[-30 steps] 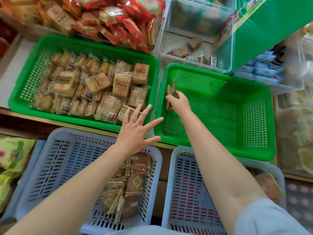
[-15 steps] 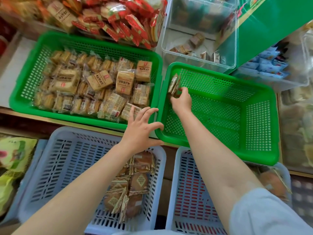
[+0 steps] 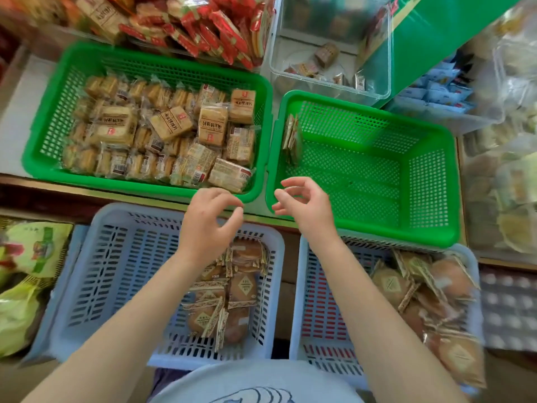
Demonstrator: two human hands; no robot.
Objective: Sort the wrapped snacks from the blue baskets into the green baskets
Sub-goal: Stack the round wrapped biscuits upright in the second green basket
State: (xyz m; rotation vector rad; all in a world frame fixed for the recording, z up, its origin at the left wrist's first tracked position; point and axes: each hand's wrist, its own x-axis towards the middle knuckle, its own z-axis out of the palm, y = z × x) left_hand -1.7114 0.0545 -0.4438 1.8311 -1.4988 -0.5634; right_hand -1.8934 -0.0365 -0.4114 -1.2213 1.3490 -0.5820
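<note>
Both grips are empty: the right hand (image 3: 306, 205) and left hand (image 3: 207, 216) hover with fingers loosely curled at mid-frame. Above them, a few wrapped cakes (image 3: 291, 138) stand on edge against the left wall of the right green basket (image 3: 430, 175), probably to save room. More brown cakes (image 3: 229, 292) fill the blue baskets (image 3: 116, 271) below.

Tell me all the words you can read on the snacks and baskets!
None can be read for sure.
Tan wrapped biscuit packs in the left green plastic basket: printed characters, too blurred.
Round brown wrapped cakes in the pale blue plastic basket: diamond labels, too small.
</note>
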